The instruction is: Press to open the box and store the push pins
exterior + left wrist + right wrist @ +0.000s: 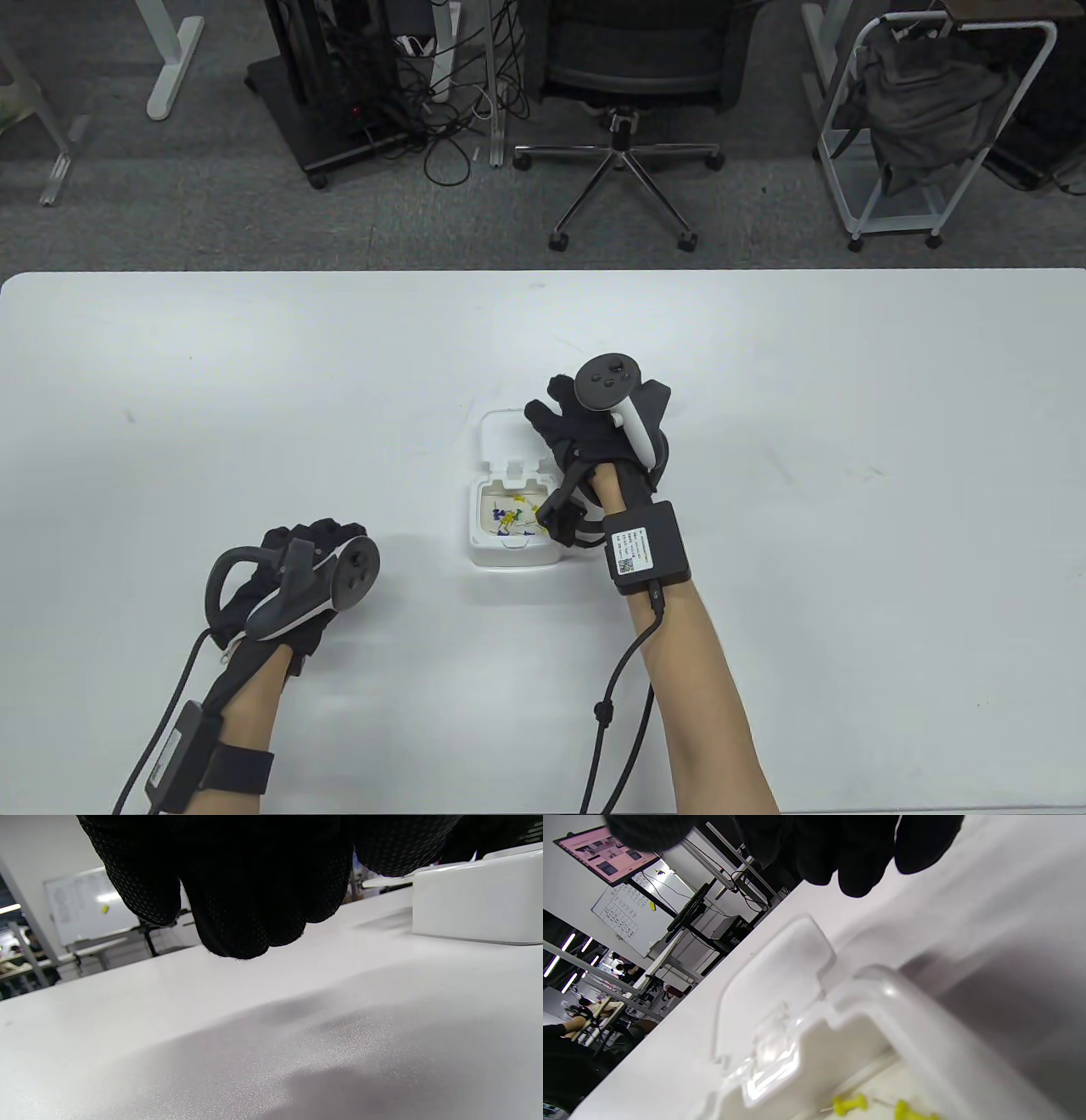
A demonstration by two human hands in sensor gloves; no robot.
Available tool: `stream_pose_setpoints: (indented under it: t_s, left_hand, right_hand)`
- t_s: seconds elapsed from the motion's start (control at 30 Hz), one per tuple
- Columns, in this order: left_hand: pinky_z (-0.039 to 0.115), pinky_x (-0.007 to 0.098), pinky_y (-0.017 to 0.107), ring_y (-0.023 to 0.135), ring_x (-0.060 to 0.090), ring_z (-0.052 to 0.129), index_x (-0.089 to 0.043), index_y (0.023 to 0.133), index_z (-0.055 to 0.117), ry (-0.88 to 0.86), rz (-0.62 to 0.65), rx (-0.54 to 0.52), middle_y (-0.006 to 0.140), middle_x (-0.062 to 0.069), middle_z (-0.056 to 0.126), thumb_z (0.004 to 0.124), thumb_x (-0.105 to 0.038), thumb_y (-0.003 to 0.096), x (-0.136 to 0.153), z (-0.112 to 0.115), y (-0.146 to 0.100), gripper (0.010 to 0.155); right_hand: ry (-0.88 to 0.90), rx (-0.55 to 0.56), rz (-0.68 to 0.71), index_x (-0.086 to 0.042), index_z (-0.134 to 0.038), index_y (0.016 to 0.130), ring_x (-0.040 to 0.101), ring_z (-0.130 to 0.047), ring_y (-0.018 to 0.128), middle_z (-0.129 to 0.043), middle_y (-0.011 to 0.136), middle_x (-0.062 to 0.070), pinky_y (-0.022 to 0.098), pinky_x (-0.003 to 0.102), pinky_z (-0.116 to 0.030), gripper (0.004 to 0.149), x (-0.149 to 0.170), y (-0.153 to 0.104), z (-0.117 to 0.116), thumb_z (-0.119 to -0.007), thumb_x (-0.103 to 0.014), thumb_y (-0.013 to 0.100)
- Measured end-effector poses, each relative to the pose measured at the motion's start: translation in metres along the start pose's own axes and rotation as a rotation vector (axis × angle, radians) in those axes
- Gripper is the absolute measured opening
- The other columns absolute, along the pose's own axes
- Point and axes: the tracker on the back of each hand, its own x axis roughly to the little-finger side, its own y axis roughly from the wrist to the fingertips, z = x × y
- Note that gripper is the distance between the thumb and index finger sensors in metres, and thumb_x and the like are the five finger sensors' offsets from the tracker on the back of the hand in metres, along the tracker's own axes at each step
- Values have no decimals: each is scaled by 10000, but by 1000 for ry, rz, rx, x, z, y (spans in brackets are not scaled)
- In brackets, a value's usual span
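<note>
A small white box (512, 550) stands mid-table with its lid (506, 436) swung open and lying back. Yellow and blue push pins (509, 516) lie inside it. My right hand (567, 422) hovers over the lid's right side with fingers loosely spread, and I see nothing in it. In the right wrist view the fingers (852, 857) hang above the lid (774, 984), and yellow pins (849, 1104) show in the box below. My left hand (301, 560) rests on the table left of the box, fingers (237, 908) loosely curled and empty. The box wall (475, 899) shows in the left wrist view.
The white table (848, 424) spreads wide on all sides of the box. An office chair (628, 102), a rolling rack (925, 127) and desk legs stand on the floor beyond the far edge.
</note>
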Motion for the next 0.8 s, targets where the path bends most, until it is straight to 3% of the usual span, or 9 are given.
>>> stream_pose_setpoints:
  t_s: [0.17, 0.47, 0.8]
  left_hand:
    - [793, 473, 736, 776, 159, 1020, -338, 967, 771, -4, 5, 4, 966, -75, 900, 652, -536, 496, -1, -1, -1, 524]
    - [792, 477, 736, 777, 164, 1018, -335, 968, 771, 3, 5, -5, 968, -71, 900, 653, -534, 497, -1, -3, -2, 524]
    - [793, 475, 735, 776, 162, 1020, -337, 967, 770, 20, 3, -8, 966, -74, 902, 653, -535, 496, -2, -3, -2, 524]
  right_hand:
    - [68, -61, -18, -196, -385, 1066, 503, -592, 1022, -461, 1161, 253, 757, 651, -495, 735, 5, 10, -9, -578, -558, 457]
    - [131, -119, -26, -177, -345, 1076, 532, -640, 983, -520, 1137, 274, 740, 673, -519, 763, 6, 18, -19, -570, -564, 458]
    - [329, -101, 46, -145, -375, 1068, 421, -788, 881, -682, 1039, 165, 718, 660, -569, 751, 5, 10, -9, -574, -552, 468]
